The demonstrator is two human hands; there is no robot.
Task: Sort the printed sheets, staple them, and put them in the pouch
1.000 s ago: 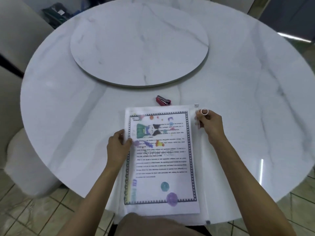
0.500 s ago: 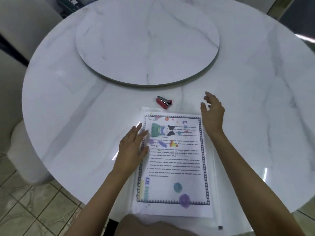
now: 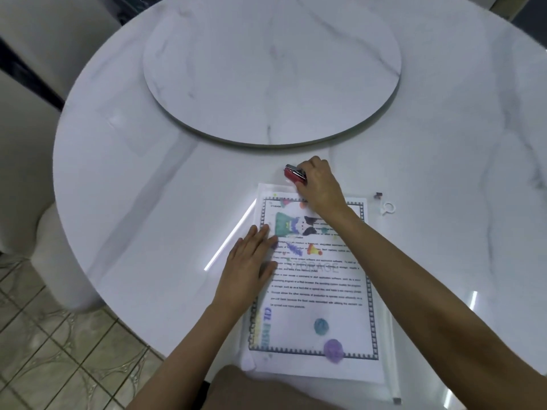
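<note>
Right hand (image 3: 318, 184): fingers curled round the stapler (image 3: 291, 172), just past the pouch's far edge.
Left hand (image 3: 251, 261): flat, fingers straight, pressing on the pouch's left side.
Stapler: small and hard, I judge it light; a grip across its body should hold.
Sheets (image 3: 319, 321): seem to lie inside the pouch, hazed by its film; thin, floppy.
Pouch (image 3: 384, 327): slick plastic on a glossy table (image 3: 148, 173), likely to slide; I'd take it by an edge.
Ring pull (image 3: 387, 208): by the far right corner.
</note>
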